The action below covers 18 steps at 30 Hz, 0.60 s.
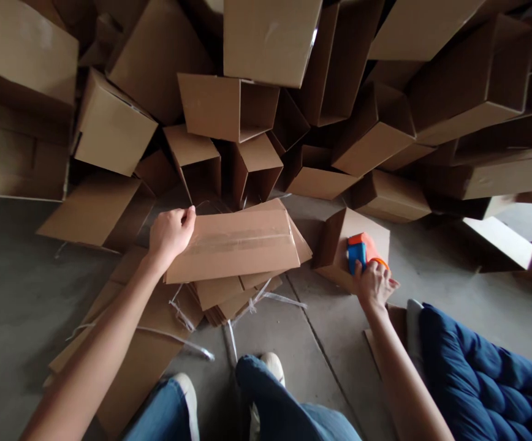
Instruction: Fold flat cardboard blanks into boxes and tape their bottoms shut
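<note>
My left hand point(170, 231) grips the left edge of a flattened cardboard box point(238, 245) that lies on top of a stack of flat cartons point(229, 297) on the floor. A strip of clear tape runs along the top box. My right hand point(375, 283) is closed on an orange and blue tape dispenser point(362, 250), which rests against a small assembled box point(334, 245) to the right of the stack.
A high pile of assembled cardboard boxes point(266, 92) fills the far side. Cut plastic straps point(187, 318) lie on the concrete floor point(18, 294). A blue cushion point(486, 373) is at the lower right. My jeans and white shoes point(273, 364) are at the bottom.
</note>
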Each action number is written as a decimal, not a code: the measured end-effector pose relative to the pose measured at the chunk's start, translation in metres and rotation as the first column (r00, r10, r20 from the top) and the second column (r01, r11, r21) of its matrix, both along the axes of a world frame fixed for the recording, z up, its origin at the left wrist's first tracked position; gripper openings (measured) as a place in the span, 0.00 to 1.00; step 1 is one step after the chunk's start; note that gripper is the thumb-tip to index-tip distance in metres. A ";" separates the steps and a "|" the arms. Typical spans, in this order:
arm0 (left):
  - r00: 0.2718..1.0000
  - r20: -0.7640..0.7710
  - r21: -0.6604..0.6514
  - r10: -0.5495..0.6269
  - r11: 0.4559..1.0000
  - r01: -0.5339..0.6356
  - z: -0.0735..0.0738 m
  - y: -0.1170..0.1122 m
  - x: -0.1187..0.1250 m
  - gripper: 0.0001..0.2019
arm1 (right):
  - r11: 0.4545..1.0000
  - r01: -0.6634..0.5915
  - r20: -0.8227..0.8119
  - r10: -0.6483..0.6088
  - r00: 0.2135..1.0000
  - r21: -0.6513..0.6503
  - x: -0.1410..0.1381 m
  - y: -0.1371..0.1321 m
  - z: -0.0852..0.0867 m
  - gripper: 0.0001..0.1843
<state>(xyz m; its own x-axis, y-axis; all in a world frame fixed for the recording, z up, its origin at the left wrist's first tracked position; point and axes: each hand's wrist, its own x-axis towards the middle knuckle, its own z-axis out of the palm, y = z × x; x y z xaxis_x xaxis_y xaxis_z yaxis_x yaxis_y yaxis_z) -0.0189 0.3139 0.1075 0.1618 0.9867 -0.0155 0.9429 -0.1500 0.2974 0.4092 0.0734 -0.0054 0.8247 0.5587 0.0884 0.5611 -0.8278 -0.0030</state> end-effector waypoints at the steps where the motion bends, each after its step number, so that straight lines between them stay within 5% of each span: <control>1: 1.000 -0.002 -0.005 0.007 1.000 -0.007 0.000 0.000 0.000 0.27 | 0.999 0.033 0.006 -0.034 0.999 0.033 -0.006 0.007 0.005 0.29; 3: 1.000 0.001 -0.013 0.022 1.000 -0.022 0.000 -0.001 0.000 0.26 | 0.988 0.064 0.010 -0.066 0.998 0.141 -0.019 0.029 0.022 0.32; 6: 0.998 0.029 -0.028 0.061 0.998 -0.060 0.001 -0.001 0.000 0.26 | 0.939 -0.074 0.068 0.054 0.996 0.336 -0.044 0.077 0.060 0.32; 9: 0.992 0.057 -0.060 0.109 0.993 -0.105 0.003 -0.002 0.000 0.26 | 0.813 -0.368 0.120 0.353 0.928 0.451 -0.085 0.130 0.105 0.29; 14: 0.985 0.038 -0.103 0.170 0.981 -0.165 0.004 -0.001 0.000 0.27 | 0.414 -0.795 0.318 0.757 0.571 0.443 -0.215 0.199 0.152 0.32; 18: 0.987 0.006 -0.108 0.163 0.981 -0.161 -0.001 0.002 -0.003 0.22 | 0.335 -0.918 0.245 0.891 0.382 0.213 -0.317 0.218 0.144 0.34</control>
<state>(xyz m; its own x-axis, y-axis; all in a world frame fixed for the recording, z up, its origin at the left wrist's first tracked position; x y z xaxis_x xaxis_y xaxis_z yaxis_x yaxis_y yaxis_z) -0.0218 0.3163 0.1065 0.0012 0.9926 -0.1211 0.9474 0.0377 0.3177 0.0920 0.2917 0.1384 -0.1878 0.8952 0.4042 0.9739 0.2232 -0.0417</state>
